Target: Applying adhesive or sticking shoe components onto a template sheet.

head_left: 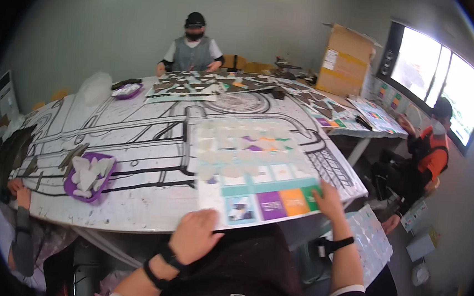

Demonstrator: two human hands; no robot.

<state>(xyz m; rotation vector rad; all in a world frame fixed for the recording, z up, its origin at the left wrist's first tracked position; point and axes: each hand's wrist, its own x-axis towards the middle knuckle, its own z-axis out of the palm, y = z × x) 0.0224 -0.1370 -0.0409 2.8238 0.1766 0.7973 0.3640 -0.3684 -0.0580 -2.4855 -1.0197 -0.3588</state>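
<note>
A large printed board (205,193) lies at the near edge of the table before me. It has colored blocks along its near side and rows of pale, flat pieces over its upper part. My left hand (194,236) is at the board's near left corner, fingers together on its edge, thumb pointing right. At the near right corner, my right hand (330,202) grips the edge beside the green block; some of its fingers are hidden. Left of the board stands a purple basket (111,167) of whitish, irregular pieces.
Black line drawings cover the white table (132,209). Boards with dark pieces (197,83) lie at the far side, where a person (193,53) sits. Other people are at left and right (436,150). A sheet with pale pieces (371,242) sits by my right forearm. A cardboard box (344,62) stands behind.
</note>
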